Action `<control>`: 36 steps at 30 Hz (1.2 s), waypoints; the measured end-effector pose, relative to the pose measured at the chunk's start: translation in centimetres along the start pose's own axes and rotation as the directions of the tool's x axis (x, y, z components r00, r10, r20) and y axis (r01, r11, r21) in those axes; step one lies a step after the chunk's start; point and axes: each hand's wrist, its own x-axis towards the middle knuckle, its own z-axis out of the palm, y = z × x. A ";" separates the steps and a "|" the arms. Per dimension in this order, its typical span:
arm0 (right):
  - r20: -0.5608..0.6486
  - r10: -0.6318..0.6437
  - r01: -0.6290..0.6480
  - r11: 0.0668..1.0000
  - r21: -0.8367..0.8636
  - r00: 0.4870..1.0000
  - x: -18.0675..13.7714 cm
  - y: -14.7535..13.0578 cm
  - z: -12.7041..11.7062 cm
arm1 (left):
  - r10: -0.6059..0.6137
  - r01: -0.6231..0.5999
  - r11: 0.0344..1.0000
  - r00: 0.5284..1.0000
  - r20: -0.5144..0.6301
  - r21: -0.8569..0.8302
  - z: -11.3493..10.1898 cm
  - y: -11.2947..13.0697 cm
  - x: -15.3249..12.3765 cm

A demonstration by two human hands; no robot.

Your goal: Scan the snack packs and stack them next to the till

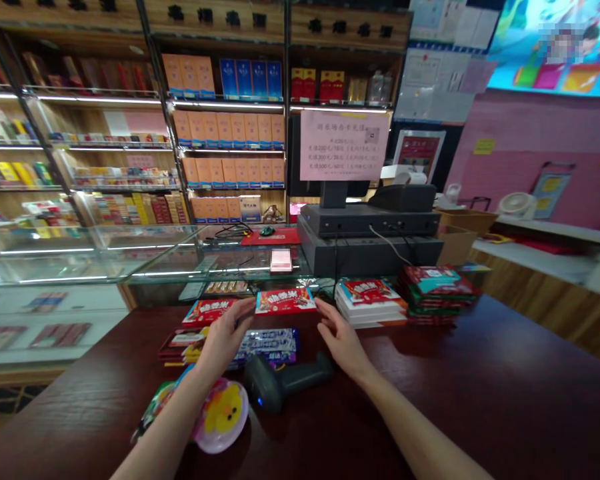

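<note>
A flat red snack box with blue and white ends (pixel 285 301) is between my two hands over the back part of the dark table. My left hand (pixel 226 333) has its fingertips at the box's left end, and my right hand (pixel 343 339) meets the right end. Below the box lie purple-and-silver wrapped bars (pixel 270 341). A grey barcode scanner (pixel 280 383) rests on its side between my forearms. Partly behind my left arm are a pink round item with a yellow chick (pixel 225 413), another red snack box (pixel 205 311) and stacked packets (pixel 177 347).
White boxes topped by a red snack box (pixel 370 303) and dark red and green packs (pixel 437 297) are stacked at the right rear. Behind them stands a cash register (pixel 370 243) with a paper sign (pixel 344 145). A glass counter (pixel 165 257) runs along the back.
</note>
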 end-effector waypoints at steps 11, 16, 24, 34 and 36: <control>-0.164 -0.051 0.032 0.992 -0.121 0.985 -1.0 -1.1 0.4 | 0.048 -0.023 0.990 0.983 -0.179 0.141 -0.1 0.9 -1.4; -0.187 -0.094 0.067 0.987 -0.143 0.978 -0.9 -1.4 0.6 | 0.052 -0.018 0.986 0.978 -0.202 0.168 -0.1 1.0 -1.6; -0.214 -0.033 0.003 0.990 -0.140 0.976 -0.8 -2.3 0.9 | 0.072 -0.050 0.993 0.975 -0.210 0.105 0.2 1.1 -1.7; -0.263 0.128 -0.119 0.992 0.048 0.956 0.1 -2.8 0.8 | 0.355 -0.311 0.866 0.934 -0.042 0.392 0.5 0.7 -1.7; -0.249 0.143 -0.128 0.989 0.074 0.958 0.1 -3.0 0.9 | 0.378 -0.324 0.832 0.925 -0.035 0.450 0.5 0.8 -1.7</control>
